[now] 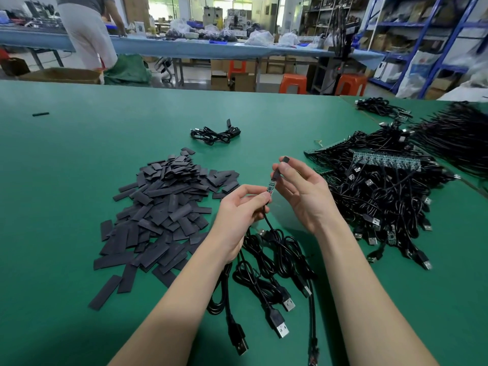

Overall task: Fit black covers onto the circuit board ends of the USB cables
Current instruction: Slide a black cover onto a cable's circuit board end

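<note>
My left hand (241,207) pinches a black USB cable just below its small circuit board (271,186), which points up and away. My right hand (301,188) pinches a black cover (280,167) between thumb and fingers; the cover's lower end sits over the board's tip, while most of the board shows. The cable (274,241) hangs down from my left hand to the green table (79,159). A heap of flat black covers (163,204) lies to the left of my hands.
Several USB cables (274,283) lie under my forearms. A big tangle of cables (383,196) with board strips fills the right. A small coiled bundle (215,134) lies farther back. One stray cover (41,114) sits far left. A person stands beyond the table.
</note>
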{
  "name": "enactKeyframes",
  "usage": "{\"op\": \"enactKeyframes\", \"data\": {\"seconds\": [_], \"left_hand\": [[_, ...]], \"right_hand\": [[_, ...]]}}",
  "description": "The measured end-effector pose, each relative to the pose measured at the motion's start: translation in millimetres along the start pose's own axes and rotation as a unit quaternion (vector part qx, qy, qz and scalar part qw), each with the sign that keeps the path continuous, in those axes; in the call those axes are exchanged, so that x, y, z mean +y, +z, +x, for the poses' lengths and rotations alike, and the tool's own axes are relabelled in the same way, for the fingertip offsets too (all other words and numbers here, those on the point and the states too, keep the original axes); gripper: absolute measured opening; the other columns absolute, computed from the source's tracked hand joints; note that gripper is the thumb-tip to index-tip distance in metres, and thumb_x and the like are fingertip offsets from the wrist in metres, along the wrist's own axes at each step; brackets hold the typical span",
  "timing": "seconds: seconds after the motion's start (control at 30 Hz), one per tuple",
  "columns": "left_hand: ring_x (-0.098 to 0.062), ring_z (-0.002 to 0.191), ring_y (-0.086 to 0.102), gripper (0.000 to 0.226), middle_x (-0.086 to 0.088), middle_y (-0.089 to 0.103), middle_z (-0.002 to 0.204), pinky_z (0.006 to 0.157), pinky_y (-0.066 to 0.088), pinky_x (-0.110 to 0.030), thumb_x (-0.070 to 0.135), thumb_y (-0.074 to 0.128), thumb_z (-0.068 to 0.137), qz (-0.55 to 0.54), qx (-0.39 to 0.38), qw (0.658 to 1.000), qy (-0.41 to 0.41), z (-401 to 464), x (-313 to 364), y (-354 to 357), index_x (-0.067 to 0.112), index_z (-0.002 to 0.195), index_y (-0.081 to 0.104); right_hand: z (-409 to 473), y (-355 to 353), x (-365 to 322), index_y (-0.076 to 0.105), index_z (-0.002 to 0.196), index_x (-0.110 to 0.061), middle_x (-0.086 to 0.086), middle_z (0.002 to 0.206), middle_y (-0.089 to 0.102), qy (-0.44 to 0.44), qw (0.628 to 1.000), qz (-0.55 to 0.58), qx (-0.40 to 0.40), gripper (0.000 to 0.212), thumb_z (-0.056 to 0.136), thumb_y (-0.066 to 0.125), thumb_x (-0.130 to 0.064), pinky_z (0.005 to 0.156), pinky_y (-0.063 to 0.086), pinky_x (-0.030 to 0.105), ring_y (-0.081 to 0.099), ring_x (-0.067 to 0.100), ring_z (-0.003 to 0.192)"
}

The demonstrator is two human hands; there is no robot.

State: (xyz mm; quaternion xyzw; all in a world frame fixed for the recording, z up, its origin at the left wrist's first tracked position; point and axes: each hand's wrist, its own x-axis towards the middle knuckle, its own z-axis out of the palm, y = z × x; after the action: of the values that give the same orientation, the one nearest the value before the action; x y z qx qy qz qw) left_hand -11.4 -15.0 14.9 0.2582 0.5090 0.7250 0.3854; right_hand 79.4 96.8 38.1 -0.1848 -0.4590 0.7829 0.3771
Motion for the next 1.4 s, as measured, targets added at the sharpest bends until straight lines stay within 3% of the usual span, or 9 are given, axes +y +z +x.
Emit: {"op": "enactKeyframes", "data": {"seconds": [0.53,0.8,0.97,1.07,1.2,1.33,1.4], "left_hand": [[-0.010,0.065,0.059,0.007,-0.001,0.069,0.075,0.062,0.048,-0.016,0.001,0.064,0.094,-0.039,-0.025,0.999,-0.008,-0.2,1.0,-5.1,0.007,0.094,0.067],[-0.007,0.067,0.060,0.011,0.004,0.070,0.076,0.066,0.048,-0.015,0.001,0.064,0.094,-0.013,-0.076,0.997,0.002,0.6,-0.1,-10.9,0.011,0.095,0.070],[-0.006,0.068,0.060,0.012,0.004,0.069,0.077,0.070,0.051,-0.016,0.002,0.065,0.093,-0.015,-0.098,0.995,0.003,0.3,0.2,-12.5,0.012,0.094,0.071],[-0.006,0.067,0.059,0.012,0.004,0.068,0.077,0.070,0.051,-0.015,0.002,0.064,0.093,-0.016,-0.102,0.995,0.000,0.2,0.3,-13.5,0.011,0.095,0.071],[-0.006,0.068,0.059,0.010,0.002,0.067,0.078,0.070,0.051,-0.015,0.008,0.069,0.087,-0.024,-0.113,0.993,-0.004,-0.7,0.8,-15.2,0.011,0.095,0.073],[-0.005,0.067,0.059,0.015,0.000,0.066,0.080,0.072,0.052,-0.016,0.016,0.074,0.076,-0.037,-0.129,0.991,-0.007,-0.9,1.0,-15.8,0.015,0.090,0.078],[-0.005,0.068,0.059,0.013,0.001,0.067,0.080,0.072,0.052,-0.016,0.017,0.074,0.076,-0.038,-0.131,0.991,-0.010,-0.3,0.5,-16.7,0.017,0.088,0.079]], "right_hand": [[-1.5,-0.5,1.8,0.075,0.092,-0.014,0.010,0.092,0.075,-0.058,0.997,-0.045,-0.013,0.020,0.073,0.080,-0.010,0.080,0.057,0.025,0.073,0.018,0.080],[-6.7,-12.7,-13.1,0.071,0.100,-0.014,0.005,0.094,0.076,0.060,0.996,-0.032,-0.056,0.023,0.077,0.074,-0.016,0.073,0.057,0.021,0.072,0.013,0.081],[-6.8,-17.4,-17.7,0.079,0.090,-0.020,0.005,0.095,0.077,0.083,0.993,-0.027,-0.078,0.013,0.080,0.072,-0.015,0.072,0.058,0.021,0.073,0.012,0.081],[-7.3,-21.8,-19.7,0.081,0.090,-0.023,0.006,0.099,0.077,0.069,0.991,-0.036,-0.108,0.016,0.075,0.082,-0.018,0.075,0.058,0.023,0.074,0.013,0.085],[-8.9,-26.8,-21.5,0.081,0.091,-0.025,0.007,0.102,0.077,0.072,0.988,-0.043,-0.133,0.041,0.054,0.099,-0.030,0.077,0.058,0.024,0.075,0.016,0.091],[-11.6,-26.4,-28.9,0.081,0.087,-0.024,0.005,0.097,0.077,0.094,0.985,-0.042,-0.140,0.027,0.065,0.092,-0.013,0.073,0.059,0.022,0.073,0.008,0.074],[-13.0,-26.6,-34.6,0.080,0.086,-0.024,0.007,0.099,0.077,0.095,0.982,-0.066,-0.147,0.026,0.065,0.090,-0.013,0.074,0.058,0.022,0.075,0.011,0.080]]}}
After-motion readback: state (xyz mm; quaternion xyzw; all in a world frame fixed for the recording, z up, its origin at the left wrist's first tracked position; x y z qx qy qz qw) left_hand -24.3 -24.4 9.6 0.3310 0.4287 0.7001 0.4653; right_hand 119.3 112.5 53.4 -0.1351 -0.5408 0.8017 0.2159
